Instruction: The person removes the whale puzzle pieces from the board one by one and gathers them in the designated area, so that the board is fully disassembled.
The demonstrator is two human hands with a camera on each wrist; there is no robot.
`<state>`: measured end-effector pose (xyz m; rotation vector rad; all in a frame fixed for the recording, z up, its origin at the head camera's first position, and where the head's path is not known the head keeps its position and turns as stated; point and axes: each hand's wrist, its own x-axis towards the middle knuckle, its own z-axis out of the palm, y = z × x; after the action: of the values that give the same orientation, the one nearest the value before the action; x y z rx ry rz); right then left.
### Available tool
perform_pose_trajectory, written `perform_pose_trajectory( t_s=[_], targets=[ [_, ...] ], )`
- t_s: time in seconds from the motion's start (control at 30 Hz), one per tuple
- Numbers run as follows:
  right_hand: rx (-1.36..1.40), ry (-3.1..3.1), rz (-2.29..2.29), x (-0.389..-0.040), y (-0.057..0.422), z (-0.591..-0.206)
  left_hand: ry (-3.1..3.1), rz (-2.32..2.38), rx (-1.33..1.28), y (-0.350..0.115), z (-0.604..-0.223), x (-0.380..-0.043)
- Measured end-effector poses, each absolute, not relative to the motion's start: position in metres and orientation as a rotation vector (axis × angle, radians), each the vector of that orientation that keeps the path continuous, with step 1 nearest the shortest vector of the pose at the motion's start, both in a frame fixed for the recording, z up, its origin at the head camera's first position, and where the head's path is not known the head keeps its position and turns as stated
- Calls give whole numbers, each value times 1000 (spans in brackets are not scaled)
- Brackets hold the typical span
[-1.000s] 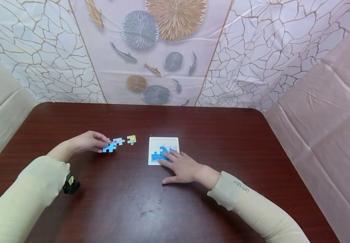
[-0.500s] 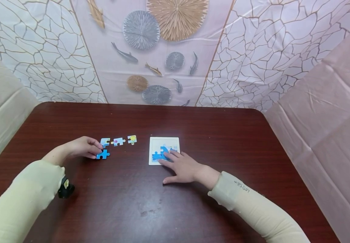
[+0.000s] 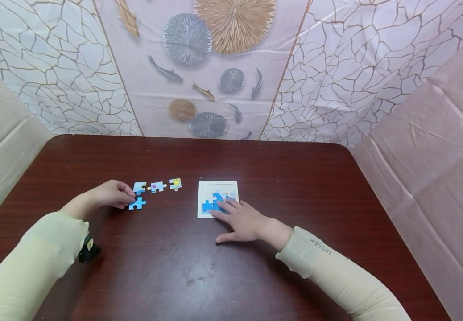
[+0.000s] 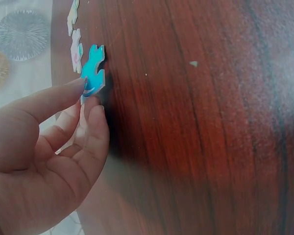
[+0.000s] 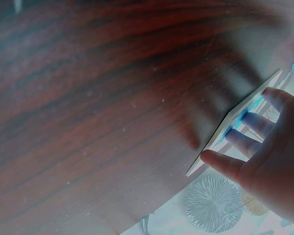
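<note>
Brown table (image 3: 295,187): blue piece (image 3: 138,203) pinched by left hand (image 3: 113,194), nine o'clock of tray (image 3: 217,182); tray touched by right hand (image 3: 245,221), fingers spread. Picking step, seemingly; steady lift needed.

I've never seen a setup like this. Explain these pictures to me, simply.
There is no machine doing the work: these are a person's own two hands, in pale sleeves. The wide picture comes from a camera worn on the head, looking forward and down. The two close-ups come from cameras on the wrists, one beside each hand.

On the dark red-brown table lies a white puzzle frame, with some blue sections showing in its lower part. To the left of it lie three loose pieces in a row, one with a yellow design.

The left hand pinches a blue puzzle piece between thumb and fingers. The right hand rests spread on the frame, hiding part of it.
</note>
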<state>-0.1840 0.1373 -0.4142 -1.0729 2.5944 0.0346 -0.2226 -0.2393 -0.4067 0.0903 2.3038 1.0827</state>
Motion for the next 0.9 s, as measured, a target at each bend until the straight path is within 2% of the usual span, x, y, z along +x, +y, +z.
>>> perform_pose_trajectory(
  t_s=[0.5,0.9],
  targets=[
    [-1076,2595,33,-184,138,-414,2263,1121,214,-209,-386,-238],
    [-1089,2596,20,-183,137,-412,2177,1306,229,-140,-391,-254]
  ],
)
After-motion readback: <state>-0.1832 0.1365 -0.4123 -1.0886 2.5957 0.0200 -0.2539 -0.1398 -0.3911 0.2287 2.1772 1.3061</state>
